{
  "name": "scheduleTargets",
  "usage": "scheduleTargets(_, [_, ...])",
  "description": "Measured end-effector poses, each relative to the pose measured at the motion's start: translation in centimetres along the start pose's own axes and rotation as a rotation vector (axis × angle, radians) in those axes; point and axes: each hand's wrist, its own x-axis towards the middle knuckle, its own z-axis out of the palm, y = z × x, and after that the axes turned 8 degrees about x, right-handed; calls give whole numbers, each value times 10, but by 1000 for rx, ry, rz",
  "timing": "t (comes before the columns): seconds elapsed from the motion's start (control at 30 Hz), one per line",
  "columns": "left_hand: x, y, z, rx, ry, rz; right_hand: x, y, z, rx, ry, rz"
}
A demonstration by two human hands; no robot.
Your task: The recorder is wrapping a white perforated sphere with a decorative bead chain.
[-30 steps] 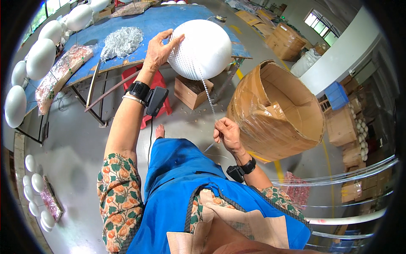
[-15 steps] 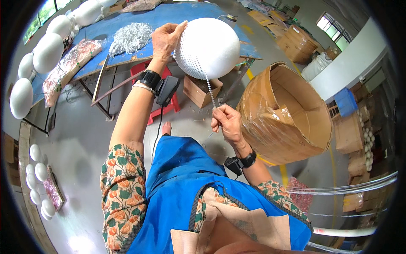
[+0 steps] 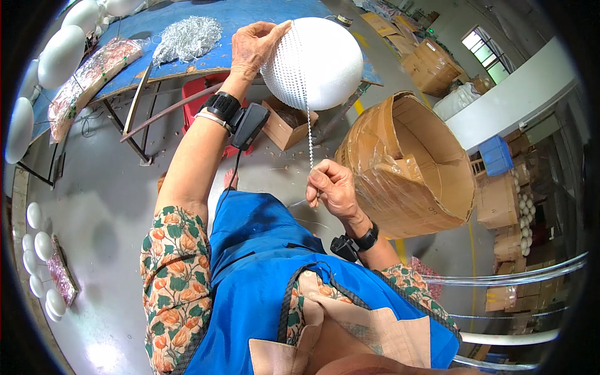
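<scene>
A smooth white ball, slightly egg-shaped, is at the upper middle. Rows of small shiny beads cover its left side. My left hand grips the ball's upper left edge, fingertips pressed where the bead string crosses the top. From there the bead string runs down over the ball's face and hangs taut to my right hand. That hand is closed in a pinch on the string, below the ball and in front of my blue apron. Whatever supports the ball underneath is hidden.
A large open cardboard box stands right of my right hand. Behind the ball is a blue table with a pile of silvery strands. A small carton and a red stool are beneath. White balls stand at left.
My left fingertips have shifted right along the top of the ball. The bead string now crosses farther in over its face. My right hand has dropped slightly, still pinching the string.
</scene>
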Motion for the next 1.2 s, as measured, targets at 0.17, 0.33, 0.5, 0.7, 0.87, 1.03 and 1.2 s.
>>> scheduleTargets(0.17, [2,-7,2,-10,21,45,-1,-6,-4,1,-105,-31])
scheduleTargets(0.33, [2,-6,5,47,23,36,7,13,-12,112,-29,51])
scheduleTargets(0.5, [4,-13,4,67,18,33,12,16,-17,192,64,97])
scheduleTargets(0.7, [-1,-14,0,64,-87,-26,17,22,-29,234,124,101])
scheduleTargets(0.87, [-5,-17,0,94,-82,87,25,26,-34,224,117,113])
scheduleTargets(1.03, [-2,-13,2,85,98,126,35,19,-42,189,165,38])
scheduleTargets(1.2, [-3,3,0,17,155,98,50,14,-45,152,186,8])
